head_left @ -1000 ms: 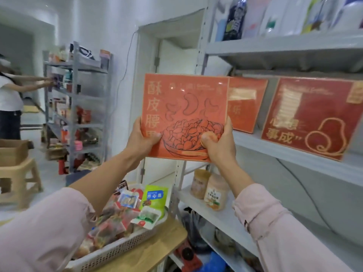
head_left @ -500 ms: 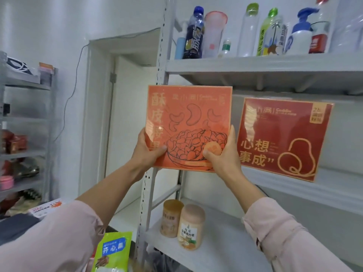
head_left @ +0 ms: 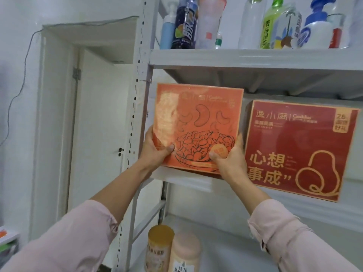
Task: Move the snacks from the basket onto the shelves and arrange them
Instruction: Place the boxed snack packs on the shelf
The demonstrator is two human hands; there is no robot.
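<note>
L hand [head_left: 155, 152], R hand [head_left: 229, 161] grip 1 orange box [head_left: 198, 124] (1 red box [head_left: 298, 148] beside).

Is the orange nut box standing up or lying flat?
Standing up: the flat orange cardboard box faces us upright, bottom edge at the grey metal shelf, left hand and right hand gripping it.

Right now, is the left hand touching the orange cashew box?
Touching. The head view shows the left hand gripping the orange cashew box at its lower left corner, thumb on the front.
</note>
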